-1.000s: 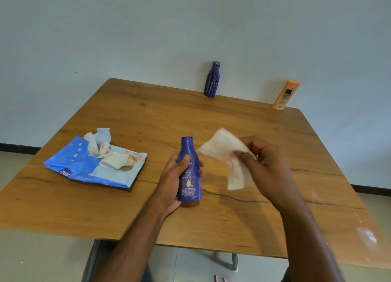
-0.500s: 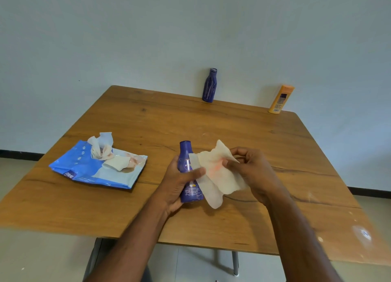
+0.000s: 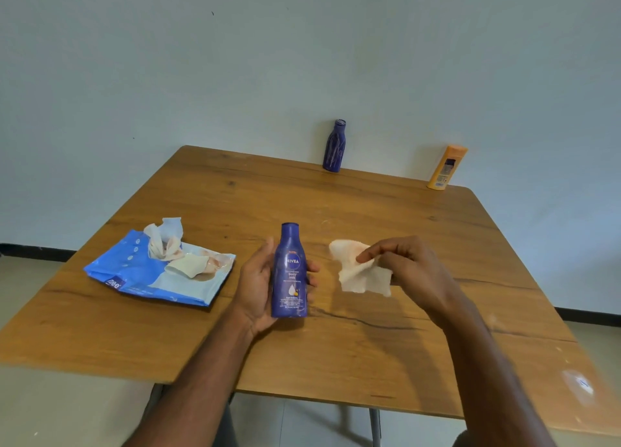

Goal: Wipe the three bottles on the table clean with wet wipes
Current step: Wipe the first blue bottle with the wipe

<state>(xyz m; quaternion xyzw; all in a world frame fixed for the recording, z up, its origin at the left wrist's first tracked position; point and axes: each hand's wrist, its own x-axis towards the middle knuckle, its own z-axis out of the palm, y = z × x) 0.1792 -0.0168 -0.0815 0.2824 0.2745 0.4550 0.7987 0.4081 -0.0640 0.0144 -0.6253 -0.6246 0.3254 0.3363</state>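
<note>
Bottle, likely light, stiff, slick plastic, is gripped mid-body by left hand. Limp wipe, at its 3 o'clock, is pinched by right hand.

A dark blue Nivea bottle stands upright near the middle of the bench, label toward the camera, cap on; a crumpled white wet wipe with a faint pink stain hangs just right of it, apart from it; a second dark blue bottle and an orange bottle stand at the far edge, well apart; a blue wipes pack lies flat at the left, used wipes on it.
</note>
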